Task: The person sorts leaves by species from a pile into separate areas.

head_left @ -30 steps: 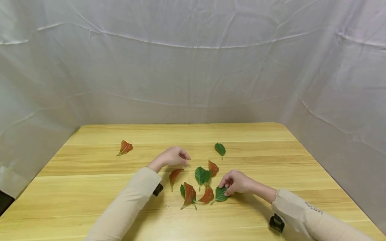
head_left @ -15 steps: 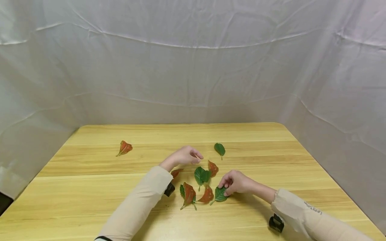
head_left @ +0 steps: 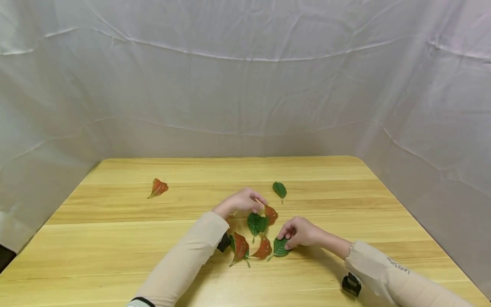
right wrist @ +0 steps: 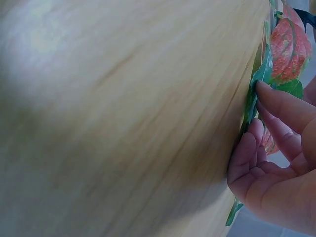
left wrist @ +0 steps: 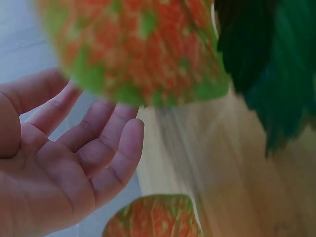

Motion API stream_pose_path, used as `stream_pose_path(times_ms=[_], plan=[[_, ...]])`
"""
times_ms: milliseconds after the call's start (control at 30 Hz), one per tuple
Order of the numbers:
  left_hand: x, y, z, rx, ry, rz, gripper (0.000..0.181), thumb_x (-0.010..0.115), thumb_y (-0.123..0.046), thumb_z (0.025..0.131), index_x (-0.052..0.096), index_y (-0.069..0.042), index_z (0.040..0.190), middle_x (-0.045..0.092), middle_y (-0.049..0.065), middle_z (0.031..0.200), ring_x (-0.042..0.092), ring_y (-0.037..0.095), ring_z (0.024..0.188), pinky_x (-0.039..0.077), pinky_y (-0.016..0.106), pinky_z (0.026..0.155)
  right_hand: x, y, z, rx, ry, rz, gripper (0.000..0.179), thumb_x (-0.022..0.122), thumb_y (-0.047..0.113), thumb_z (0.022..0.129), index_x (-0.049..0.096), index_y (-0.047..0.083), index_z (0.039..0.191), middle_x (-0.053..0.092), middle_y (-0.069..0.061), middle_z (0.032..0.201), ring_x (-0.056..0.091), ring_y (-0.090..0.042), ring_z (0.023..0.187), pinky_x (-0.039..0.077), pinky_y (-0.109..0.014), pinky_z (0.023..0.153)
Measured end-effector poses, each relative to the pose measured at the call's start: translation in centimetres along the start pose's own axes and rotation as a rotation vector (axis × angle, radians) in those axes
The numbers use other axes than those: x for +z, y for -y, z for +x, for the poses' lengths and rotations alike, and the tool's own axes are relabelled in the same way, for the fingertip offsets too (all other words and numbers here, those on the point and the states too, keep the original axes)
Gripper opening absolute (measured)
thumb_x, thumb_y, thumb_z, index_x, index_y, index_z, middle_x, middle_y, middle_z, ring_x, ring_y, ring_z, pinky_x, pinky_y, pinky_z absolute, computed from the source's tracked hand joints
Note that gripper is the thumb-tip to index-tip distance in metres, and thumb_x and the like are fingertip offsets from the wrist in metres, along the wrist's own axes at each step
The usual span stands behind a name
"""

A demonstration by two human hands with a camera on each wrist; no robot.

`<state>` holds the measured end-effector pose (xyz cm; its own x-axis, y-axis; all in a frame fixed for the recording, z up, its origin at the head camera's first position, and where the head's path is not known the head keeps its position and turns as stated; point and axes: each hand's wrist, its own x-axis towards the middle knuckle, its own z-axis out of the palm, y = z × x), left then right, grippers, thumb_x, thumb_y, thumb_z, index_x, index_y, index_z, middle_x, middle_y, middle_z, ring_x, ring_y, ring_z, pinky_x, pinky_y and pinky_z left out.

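My left hand (head_left: 242, 201) hovers over the table with relaxed, slightly bent fingers. Its fingertips are right beside a red-and-green leaf (head_left: 271, 215); in the left wrist view that large leaf (left wrist: 143, 54) covers some fingertips, so contact cannot be told. Toward the right, my right hand (head_left: 302, 232) pinches the edge of a serrated green leaf (head_left: 281, 247) low on the table. Between the hands lie overlapping green leaves (head_left: 256, 223), a curled red leaf (head_left: 263, 247) and another red leaf (head_left: 241, 246) on top of green ones.
On the wooden table (head_left: 96, 256), a red leaf (head_left: 158, 187) lies apart at the far left. One green leaf (head_left: 280, 189) lies behind the group. Pale cloth (head_left: 245, 94) hangs around the back and sides. The left forearm covers most of another red leaf.
My left hand has moved right, from above bare table to the red leaf behind the group, its forearm now covering another red leaf. The right hand and its green leaf have stayed still.
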<state>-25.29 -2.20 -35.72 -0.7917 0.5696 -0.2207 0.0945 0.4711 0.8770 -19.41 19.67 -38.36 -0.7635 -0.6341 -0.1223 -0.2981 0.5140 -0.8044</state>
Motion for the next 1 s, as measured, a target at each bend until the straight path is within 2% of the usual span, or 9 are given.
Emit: stream_pose_path(times_ms=[67,333,433,533,667,800,1000], plan=[[0.2,0.0,0.1,0.003,0.007,-0.001,0.024,0.053,-0.006,0.088,0.062,0.0,0.11,0.06,0.019,0.076,0.03,0.008,0.042,0.025,0.026,0.045,0.0,0.0,0.0,-0.002,0.0,-0.002,0.019,0.071,-0.009,0.064,0.067,-0.005,0.082,0.054,0.0,0.066,0.045,-0.007,0.06,0.04,-0.019,0.05],[0.5,0.1,0.5,0.027,0.028,0.064,0.022,0.053,-0.009,0.089,0.066,-0.001,0.106,0.06,0.015,0.078,0.029,0.008,0.042,0.025,0.026,0.044,0.1,0.1,0.1,-0.002,0.0,0.011,0.019,0.071,-0.008,0.064,0.067,-0.005,0.083,0.053,0.001,0.066,0.044,-0.007,0.059,0.04,-0.019,0.05],[0.6,0.1,0.6,0.026,0.028,0.069,0.022,0.054,-0.01,0.089,0.065,0.0,0.106,0.062,0.014,0.083,0.034,0.011,0.047,0.028,0.027,0.047,0.1,0.1,0.0,-0.002,0.002,0.016,0.019,0.071,-0.009,0.065,0.067,-0.006,0.083,0.053,0.001,0.066,0.044,-0.007,0.059,0.039,-0.019,0.049],[0.7,-0.1,0.7,0.037,0.008,0.056,0.023,0.055,-0.01,0.089,0.064,0.001,0.107,0.063,0.011,0.091,0.048,0.011,0.06,0.041,0.027,0.057,0.1,0.2,0.0,-0.004,0.004,0.022,0.018,0.071,-0.009,0.065,0.066,-0.006,0.082,0.052,0.001,0.066,0.043,-0.007,0.058,0.038,-0.018,0.049],[1.0,-0.3,0.8,0.059,-0.055,0.035,0.022,0.055,-0.008,0.088,0.065,0.002,0.104,0.064,0.009,0.097,0.06,0.016,0.08,0.048,0.031,0.073,0.1,0.2,0.0,-0.005,0.005,0.022,0.018,0.07,-0.009,0.065,0.066,-0.006,0.082,0.051,0.002,0.065,0.042,-0.007,0.057,0.038,-0.018,0.049],[1.3,-0.3,0.9,0.078,-0.149,-0.016,0.018,0.059,-0.006,0.085,0.067,0.002,0.098,0.064,0.01,0.095,0.061,0.018,0.079,0.05,0.031,0.069,0.0,0.2,0.0,-0.002,0.003,0.016,0.019,0.071,-0.009,0.064,0.066,-0.006,0.082,0.051,0.002,0.066,0.043,-0.006,0.058,0.038,-0.018,0.049],[1.5,-0.7,1.2,0.127,-0.298,-0.069,0.012,0.068,-0.006,0.078,0.068,0.0,0.087,0.064,0.005,0.078,0.06,0.015,0.069,0.049,0.028,0.064,0.0,0.2,0.1,0.003,0.0,0.017,0.019,0.071,-0.009,0.064,0.066,-0.006,0.082,0.052,0.001,0.066,0.044,-0.007,0.059,0.039,-0.018,0.05]])
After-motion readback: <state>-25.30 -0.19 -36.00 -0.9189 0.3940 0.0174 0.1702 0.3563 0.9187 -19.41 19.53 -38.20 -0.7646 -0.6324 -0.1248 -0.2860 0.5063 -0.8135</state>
